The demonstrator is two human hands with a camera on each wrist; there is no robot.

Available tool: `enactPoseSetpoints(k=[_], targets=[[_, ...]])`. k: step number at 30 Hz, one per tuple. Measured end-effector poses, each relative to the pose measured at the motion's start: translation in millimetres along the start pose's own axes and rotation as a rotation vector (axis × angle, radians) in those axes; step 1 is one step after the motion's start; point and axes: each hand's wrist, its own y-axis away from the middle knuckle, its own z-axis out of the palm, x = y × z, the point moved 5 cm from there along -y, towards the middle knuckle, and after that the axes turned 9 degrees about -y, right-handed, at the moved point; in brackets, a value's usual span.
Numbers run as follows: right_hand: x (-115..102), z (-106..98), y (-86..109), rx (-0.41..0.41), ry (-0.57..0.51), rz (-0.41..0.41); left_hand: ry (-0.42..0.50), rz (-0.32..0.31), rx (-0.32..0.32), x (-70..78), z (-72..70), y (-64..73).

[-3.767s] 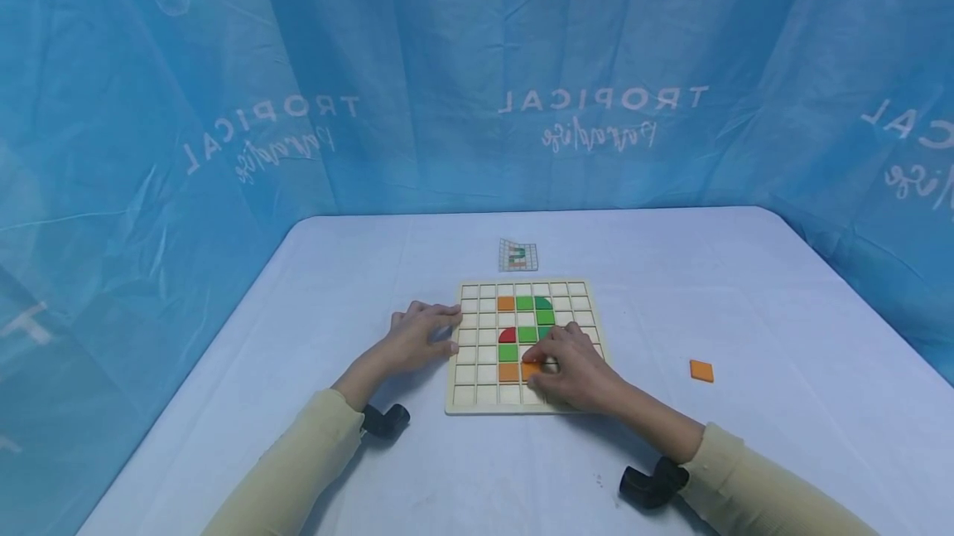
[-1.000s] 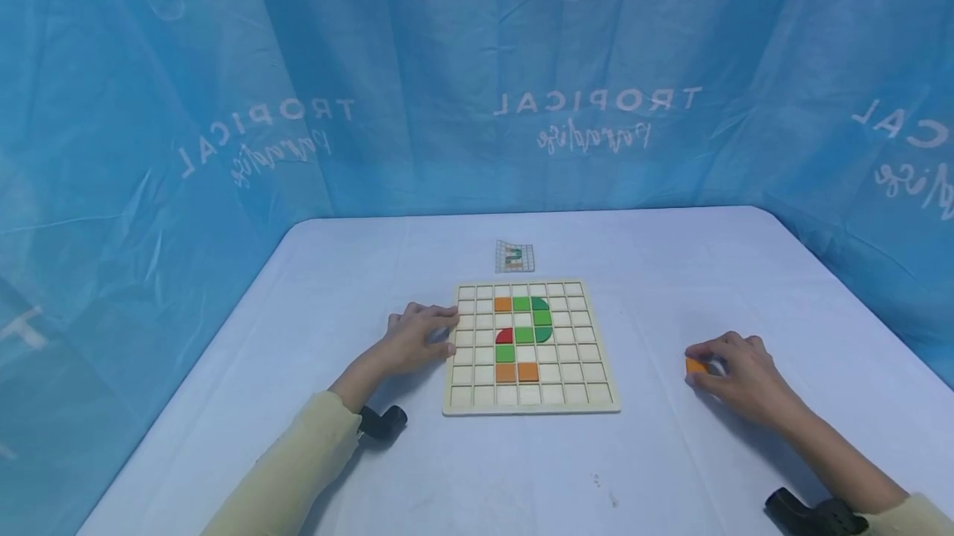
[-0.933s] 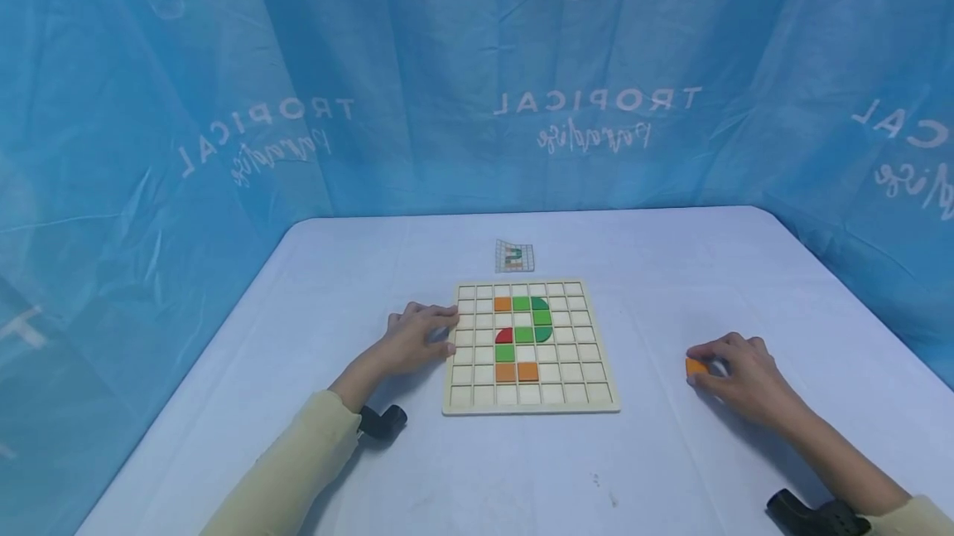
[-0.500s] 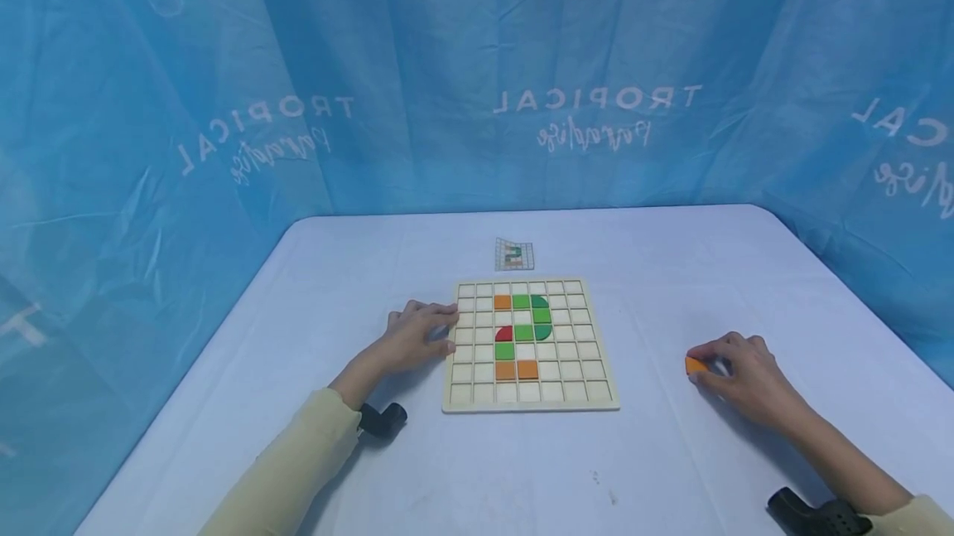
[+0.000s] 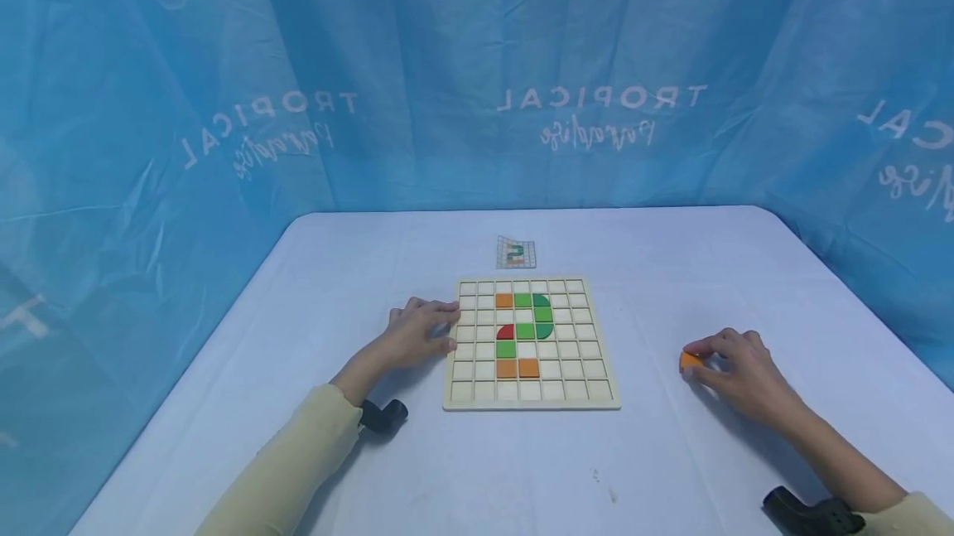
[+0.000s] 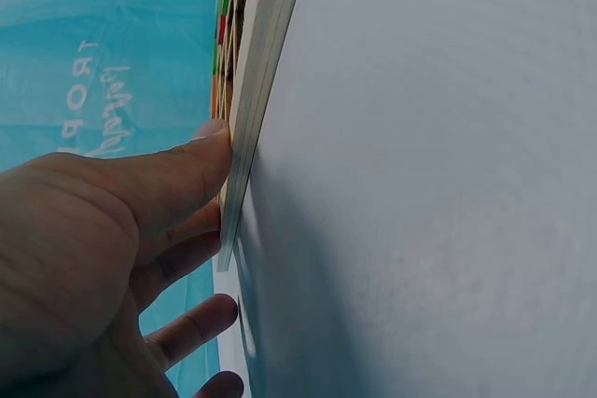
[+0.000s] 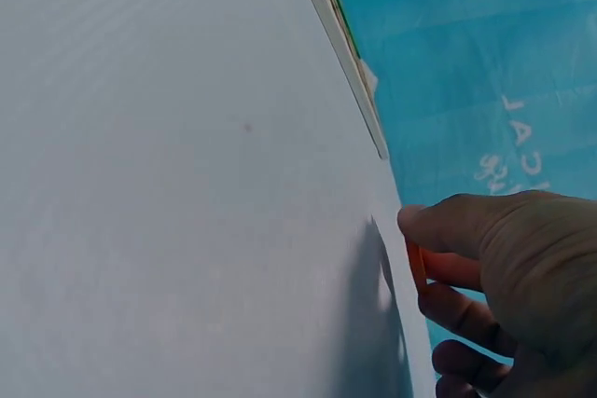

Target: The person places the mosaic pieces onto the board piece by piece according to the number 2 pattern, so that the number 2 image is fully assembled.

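Note:
My right hand [image 5: 744, 369] pinches an orange square tile [image 5: 690, 361] between thumb and fingers, to the right of the board. In the right wrist view the tile [image 7: 416, 266] stands on edge between the thumb and fingertips. My left hand [image 5: 412, 335] touches the left edge of a pale wooden grid board [image 5: 531, 405] with thumb and fingertips, its fingers loosely extended. Set in the board's cells are orange squares [image 5: 528, 368], green squares [image 5: 522, 300], dark green quarter-rounds [image 5: 544, 330] and one red quarter-round [image 5: 506, 332].
Behind the board lies a small pattern card [image 5: 516, 253] with a coloured grid. A white cloth [image 5: 373, 470] covers the table. Blue printed curtains [image 5: 432, 89] close off the back and sides. Each wrist bears a black camera mount [image 5: 384, 417].
My right hand has left an orange square in the board's lower part, moved right and picked up the loose orange tile, which shifts slightly left lately. The left hand stays at the board's edge.

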Motion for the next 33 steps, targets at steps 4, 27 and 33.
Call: enactPoseSetpoints(k=[4,27,33], targets=[[-13.3,5.9,-4.2,0.009,-0.023,-0.017,-0.005,-0.002,-0.003,-0.2,0.5,-0.1],[-86.8,68.1,-35.7,-0.082,-0.108,-0.103,-0.016,-0.003,0.002,-0.6,0.3,-1.0],[-100.7,83.9,-36.8,-0.123,-0.143,-0.127,-0.014,-0.012,0.001,0.1,0.7,0.0]])
